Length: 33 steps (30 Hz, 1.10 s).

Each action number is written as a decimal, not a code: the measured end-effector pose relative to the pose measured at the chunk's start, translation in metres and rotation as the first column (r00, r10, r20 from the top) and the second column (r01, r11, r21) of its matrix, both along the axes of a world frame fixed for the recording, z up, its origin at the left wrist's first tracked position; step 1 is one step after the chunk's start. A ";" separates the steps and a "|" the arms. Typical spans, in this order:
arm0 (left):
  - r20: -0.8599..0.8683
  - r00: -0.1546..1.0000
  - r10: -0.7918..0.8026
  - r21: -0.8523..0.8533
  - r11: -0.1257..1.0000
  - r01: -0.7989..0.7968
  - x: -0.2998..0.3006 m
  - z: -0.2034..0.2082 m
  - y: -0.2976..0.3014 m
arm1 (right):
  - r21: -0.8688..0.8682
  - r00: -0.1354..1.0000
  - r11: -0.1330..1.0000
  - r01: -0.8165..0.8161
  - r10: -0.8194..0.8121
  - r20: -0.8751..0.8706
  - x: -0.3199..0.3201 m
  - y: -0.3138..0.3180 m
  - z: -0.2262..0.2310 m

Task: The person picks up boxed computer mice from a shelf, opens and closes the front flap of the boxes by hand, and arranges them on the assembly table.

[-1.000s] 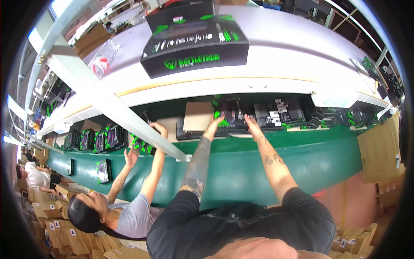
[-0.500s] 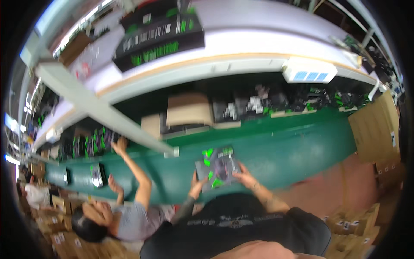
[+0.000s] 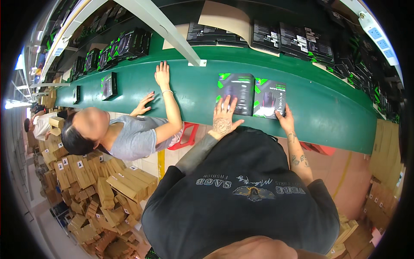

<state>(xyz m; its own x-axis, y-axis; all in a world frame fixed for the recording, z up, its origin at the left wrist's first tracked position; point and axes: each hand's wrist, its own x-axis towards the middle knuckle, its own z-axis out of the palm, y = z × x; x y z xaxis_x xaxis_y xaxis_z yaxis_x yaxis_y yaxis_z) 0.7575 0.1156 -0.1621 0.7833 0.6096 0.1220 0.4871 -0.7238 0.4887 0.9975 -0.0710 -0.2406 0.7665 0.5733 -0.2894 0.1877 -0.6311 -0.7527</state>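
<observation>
Two black-and-green printed panels lie side by side on the green work surface in front of me. My left hand rests flat, fingers spread, on the left panel. The right panel, the face of a computer mouse box, shows a mouse picture. My right hand grips this box at its lower right corner, thumb on top. I cannot tell whether the panels are one box with its cover folded open or two boxes.
The green surface runs left to right. Black boxes line its far side, beneath a white post. To my left a co-worker has both hands at the surface, near a standing box. Brown cartons cover the floor.
A single box face was held between both hands; now two panels lie side by side. My left hand went from its edge to flat on the left panel. The co-worker's reaching hand left the boxes.
</observation>
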 end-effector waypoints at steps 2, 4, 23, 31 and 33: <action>-0.250 0.968 0.026 0.054 0.998 -0.013 -0.001 -0.034 0.000 | 0.009 1.000 1.000 -0.006 0.005 0.025 -0.003 0.005 -0.002; -0.245 0.966 0.079 0.202 0.979 -0.029 -0.006 -0.067 0.009 | 0.035 0.998 0.999 -0.027 0.025 0.052 -0.001 0.012 0.001; -0.246 0.908 0.338 -0.433 0.800 -0.416 -0.038 -0.093 0.055 | 0.053 0.965 0.971 -0.232 0.236 -0.111 -0.026 0.058 0.127; -0.172 0.915 0.365 -0.623 0.680 -0.388 -0.058 -0.070 0.005 | 0.146 0.759 0.746 -0.649 0.649 0.057 -0.105 0.043 0.137; -0.027 0.905 0.425 -0.608 0.712 -0.352 -0.053 -0.068 -0.006 | 0.127 0.775 0.775 -0.619 0.629 -0.065 -0.109 0.037 0.137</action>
